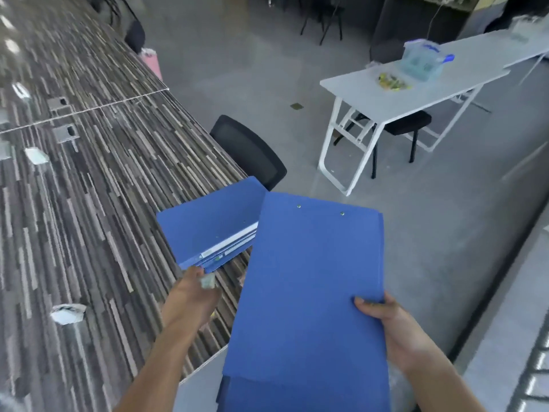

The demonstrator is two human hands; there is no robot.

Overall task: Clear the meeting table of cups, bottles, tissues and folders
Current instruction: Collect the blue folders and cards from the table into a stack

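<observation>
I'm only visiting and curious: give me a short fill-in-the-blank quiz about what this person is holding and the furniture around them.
1. The left hand grips a folder coloured ____.
2. The right hand holds another folder showing ____ metal rivets.
3. The chair at the striped table is ____.
4. The folding table across the room is ____.
Missing words: blue; two; black; white.

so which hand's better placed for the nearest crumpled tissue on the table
Left, probably: the left hand, though gripping folders, is over the table near the tissue; the right hand holds a folder beyond the table edge.
</observation>
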